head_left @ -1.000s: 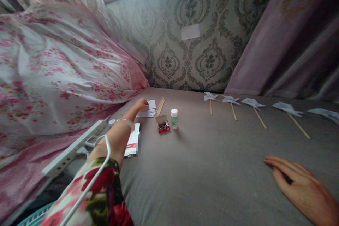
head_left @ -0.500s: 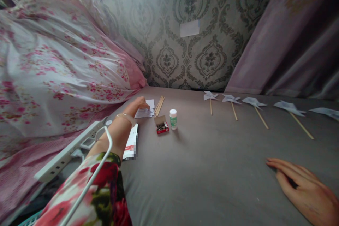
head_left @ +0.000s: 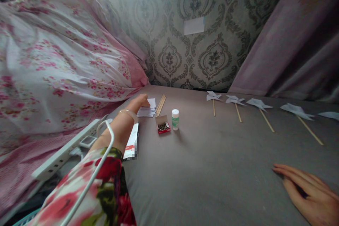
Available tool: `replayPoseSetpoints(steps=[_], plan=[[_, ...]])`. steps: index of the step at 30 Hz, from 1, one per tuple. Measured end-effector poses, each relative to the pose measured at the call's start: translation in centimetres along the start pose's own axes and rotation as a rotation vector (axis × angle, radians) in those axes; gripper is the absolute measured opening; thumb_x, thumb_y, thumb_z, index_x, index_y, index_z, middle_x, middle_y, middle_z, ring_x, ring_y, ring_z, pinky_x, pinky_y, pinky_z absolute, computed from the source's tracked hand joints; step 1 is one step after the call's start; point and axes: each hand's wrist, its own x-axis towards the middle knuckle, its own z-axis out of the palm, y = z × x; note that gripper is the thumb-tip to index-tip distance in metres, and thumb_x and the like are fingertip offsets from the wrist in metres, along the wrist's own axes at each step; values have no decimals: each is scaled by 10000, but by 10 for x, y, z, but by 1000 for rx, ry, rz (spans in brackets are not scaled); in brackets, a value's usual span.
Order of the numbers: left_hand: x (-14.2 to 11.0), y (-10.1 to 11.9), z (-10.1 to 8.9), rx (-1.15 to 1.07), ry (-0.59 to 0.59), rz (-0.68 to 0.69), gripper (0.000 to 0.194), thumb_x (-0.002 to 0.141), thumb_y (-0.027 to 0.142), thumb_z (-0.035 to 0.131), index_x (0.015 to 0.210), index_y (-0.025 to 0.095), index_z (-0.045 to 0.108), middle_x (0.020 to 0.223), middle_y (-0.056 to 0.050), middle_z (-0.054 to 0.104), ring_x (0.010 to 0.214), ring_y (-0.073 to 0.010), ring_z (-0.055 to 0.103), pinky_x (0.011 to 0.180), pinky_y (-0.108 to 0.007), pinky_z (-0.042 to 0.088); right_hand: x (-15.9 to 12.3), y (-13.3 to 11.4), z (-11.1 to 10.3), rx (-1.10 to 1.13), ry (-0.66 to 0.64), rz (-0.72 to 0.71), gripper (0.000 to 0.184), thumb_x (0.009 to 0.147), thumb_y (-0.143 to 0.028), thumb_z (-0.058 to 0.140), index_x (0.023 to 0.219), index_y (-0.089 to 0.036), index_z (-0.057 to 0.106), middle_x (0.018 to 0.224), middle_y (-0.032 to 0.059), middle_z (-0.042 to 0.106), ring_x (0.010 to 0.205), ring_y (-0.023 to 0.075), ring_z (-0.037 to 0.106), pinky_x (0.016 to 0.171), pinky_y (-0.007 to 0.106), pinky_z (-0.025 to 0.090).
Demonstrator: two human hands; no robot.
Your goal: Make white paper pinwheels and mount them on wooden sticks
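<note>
My left hand (head_left: 143,100) reaches far out to the left edge of a stack of white paper pieces (head_left: 150,111). Its fingers look curled and closed there, and what they grip is hidden behind the hand. Just right of the stack lie several thin wooden sticks (head_left: 161,105). Closer to me are an open red box of small metal pieces (head_left: 163,127) and an upright white bottle with a green label (head_left: 175,120). My right hand (head_left: 311,194) rests on the grey sheet (head_left: 212,173), fingers stretched out and thumb apart, holding nothing.
Several paper pinwheels (head_left: 259,104) on sticks lie in a row along the right. A white power strip (head_left: 66,148) and a white cable (head_left: 92,180) are by my left arm. Under that forearm lies a white and red printed item (head_left: 131,144). A patterned wall (head_left: 169,42) stands behind.
The view has shifted slightly, so most things appear a little farther right. My left hand stays at the paper stack, its fingers less visible. My right hand still rests on the sheet.
</note>
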Motion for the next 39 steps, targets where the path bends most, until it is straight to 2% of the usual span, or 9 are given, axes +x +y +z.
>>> replayPoseSetpoints(steps=[3, 7, 14, 20, 28, 34, 39], plan=[[0, -1, 2, 40, 15, -1, 425, 562, 259, 721, 965, 125, 731, 871, -139, 731, 892, -254, 677, 720, -232, 494, -3, 5, 2, -26, -23, -135, 332, 842, -384, 420, 941, -213, 687, 1003, 72, 716, 905, 252, 677, 861, 420, 535], [0, -2, 4, 66, 36, 9, 465, 588, 259, 707, 1033, 122, 714, 955, -149, 724, 952, -261, 667, 749, -228, 496, -5, 8, 3, -52, -2, -171, 327, 857, -384, 412, 958, -206, 667, 1000, 77, 710, 897, 252, 673, 841, 425, 536], [3, -3, 7, 91, 71, -3, 483, 600, 264, 701, 1066, 135, 700, 1001, -149, 712, 980, -262, 657, 791, -229, 492, 0, 1, -1, -38, 22, -178, 318, 861, -387, 411, 951, -208, 659, 966, 64, 711, 868, 244, 678, 805, 421, 549], [7, 2, 6, 107, 80, -5, 486, 558, 273, 739, 1016, 112, 711, 957, -191, 710, 950, -317, 661, 769, -274, 507, 4, -7, -5, -33, 22, -175, 310, 857, -370, 415, 920, -205, 669, 948, 72, 716, 860, 251, 679, 796, 434, 558], [13, 3, 6, 96, 93, -8, 491, 506, 237, 747, 979, 109, 722, 971, -208, 705, 947, -341, 660, 752, -288, 506, 7, -16, -9, -29, -16, -120, 330, 844, -379, 401, 915, -217, 679, 971, 66, 723, 880, 242, 680, 810, 415, 554], [10, 1, 6, 47, 100, -22, 444, 499, 246, 745, 927, 129, 733, 948, -183, 716, 943, -321, 662, 727, -268, 493, 7, -15, -9, -11, -30, -84, 348, 844, -395, 395, 893, -220, 692, 957, 67, 722, 887, 235, 675, 835, 405, 546], [4, -2, 3, -48, 90, -32, 317, 510, 289, 728, 785, 131, 730, 816, -150, 723, 876, -294, 668, 710, -260, 481, 6, -16, -9, 5, -16, -81, 333, 844, -384, 404, 894, -215, 688, 969, 69, 715, 895, 237, 669, 834, 415, 542]])
